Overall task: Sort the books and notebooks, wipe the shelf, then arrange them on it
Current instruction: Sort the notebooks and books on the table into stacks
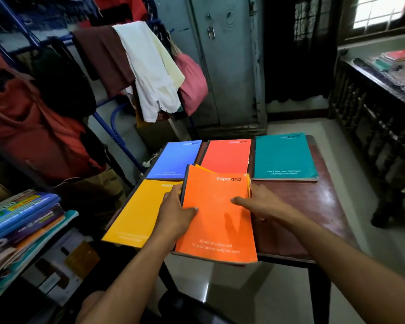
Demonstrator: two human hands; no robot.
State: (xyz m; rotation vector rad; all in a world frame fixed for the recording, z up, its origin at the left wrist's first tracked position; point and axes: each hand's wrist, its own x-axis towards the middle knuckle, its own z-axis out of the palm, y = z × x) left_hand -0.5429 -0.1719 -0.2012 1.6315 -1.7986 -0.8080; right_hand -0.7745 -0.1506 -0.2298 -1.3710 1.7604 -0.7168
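Several notebooks lie on a dark wooden table (313, 206): blue (174, 160), red (227, 155) and teal (284, 156) along the far row, yellow (136, 211) at the near left. An orange notebook (216, 218) sits on a small pile at the table's near edge, overlapping the yellow one. My left hand (175, 206) grips the orange notebook's left edge, thumb on the cover. My right hand (258, 201) holds its right edge, with the thumb stretched flat across the cover.
A stack of books (21, 220) lies on a shelf at the left. Clothes hang on a blue rack (117, 134) behind it. A grey metal cupboard (222, 66) stands at the back. A dark side table (379, 80) with more books is at the right.
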